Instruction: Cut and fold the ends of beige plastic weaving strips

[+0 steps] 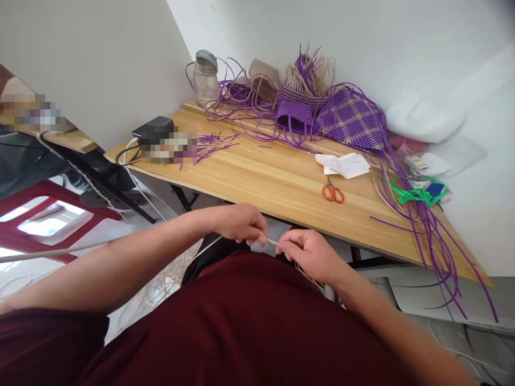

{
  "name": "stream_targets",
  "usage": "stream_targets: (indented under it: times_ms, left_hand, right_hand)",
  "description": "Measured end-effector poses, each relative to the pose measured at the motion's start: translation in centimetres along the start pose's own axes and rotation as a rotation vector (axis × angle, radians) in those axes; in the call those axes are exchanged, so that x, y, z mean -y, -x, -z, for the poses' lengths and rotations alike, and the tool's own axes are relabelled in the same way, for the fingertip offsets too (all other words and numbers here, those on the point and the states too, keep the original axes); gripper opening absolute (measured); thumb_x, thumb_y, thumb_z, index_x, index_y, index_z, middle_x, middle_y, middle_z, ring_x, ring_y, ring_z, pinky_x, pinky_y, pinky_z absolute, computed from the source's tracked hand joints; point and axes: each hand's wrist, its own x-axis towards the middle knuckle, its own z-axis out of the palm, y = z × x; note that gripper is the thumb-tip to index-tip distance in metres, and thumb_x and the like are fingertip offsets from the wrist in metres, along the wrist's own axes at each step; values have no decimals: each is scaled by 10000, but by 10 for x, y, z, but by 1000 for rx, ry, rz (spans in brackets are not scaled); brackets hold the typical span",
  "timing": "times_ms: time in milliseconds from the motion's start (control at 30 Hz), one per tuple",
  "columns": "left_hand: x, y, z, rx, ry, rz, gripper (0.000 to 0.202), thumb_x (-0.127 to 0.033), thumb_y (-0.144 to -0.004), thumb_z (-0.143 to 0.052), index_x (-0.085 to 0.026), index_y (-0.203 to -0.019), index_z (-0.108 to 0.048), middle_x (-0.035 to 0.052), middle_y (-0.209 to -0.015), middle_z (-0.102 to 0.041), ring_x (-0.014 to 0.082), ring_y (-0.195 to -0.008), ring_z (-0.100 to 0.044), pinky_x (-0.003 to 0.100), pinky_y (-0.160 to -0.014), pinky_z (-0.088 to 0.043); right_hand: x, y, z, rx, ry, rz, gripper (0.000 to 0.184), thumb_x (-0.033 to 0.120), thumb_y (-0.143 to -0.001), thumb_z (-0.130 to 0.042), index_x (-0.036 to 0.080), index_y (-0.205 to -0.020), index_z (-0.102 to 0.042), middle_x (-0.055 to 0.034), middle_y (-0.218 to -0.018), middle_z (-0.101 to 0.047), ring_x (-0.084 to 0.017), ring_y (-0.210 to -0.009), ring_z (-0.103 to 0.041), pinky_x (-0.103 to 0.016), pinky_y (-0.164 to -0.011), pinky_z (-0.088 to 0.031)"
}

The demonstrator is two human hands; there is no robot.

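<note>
Over my lap, just off the table's front edge, both hands pinch a thin beige weaving strip (272,243). My left hand (243,222) is closed on one side of it and my right hand (303,249) on the other, with a short stretch showing between them. More beige strands (309,279) hang below my right hand. A pale strip (207,247) runs down from behind my left hand, and another length (60,251) passes by my left forearm. Whether these join the held piece is hidden.
Orange-handled scissors (333,192) and folded paper (344,164) lie on the wooden table (241,171). Behind stand a purple checked woven bag (352,119), smaller baskets (295,115) and a glass jar (206,80). Purple strips (434,241) trail off the right edge. A red stool (44,187) is at left.
</note>
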Motion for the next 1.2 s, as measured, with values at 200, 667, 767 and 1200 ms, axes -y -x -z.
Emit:
stream_targets:
  times_ms: [200,667,767,1200]
  left_hand:
    - [67,40,15,-193,220,55,292,-430,-867,-588,-166,-863,-714,-21,-605,-549,83,-505,-474,166,-481,-372]
    - [19,-30,-45,-664,599,-122,213,-372,-854,-614,-175,-913,-562,86,-1054,-677,177,-853,-689,221,-548,-533]
    - [-1,-46,-42,-643,623,-141,307,-370,-847,-630,-159,-1070,-621,110,-1127,-675,219,-987,-675,226,-568,-555]
    - [-25,-90,-29,-802,714,-120,283,-430,-804,-676,-168,-891,-733,78,-1032,-722,114,-680,-607,192,-479,-428]
  right_hand:
    - [-19,9,31,-29,-548,-106,353,475,-819,-686,128,-765,-653,28,-583,-457,-36,-459,-259,-207,-441,-189]
    - [-10,-20,0,-384,-897,69,324,464,-819,-702,147,-800,-637,25,-636,-502,-24,-446,-268,-201,-424,-207]
    - [-11,-25,-2,-476,-848,102,321,468,-836,-674,149,-818,-644,17,-642,-526,-32,-440,-291,-213,-425,-224]
    - [-26,-51,-2,-528,-864,174,398,524,-860,-641,165,-705,-566,24,-592,-495,-54,-422,-278,-255,-420,-177]
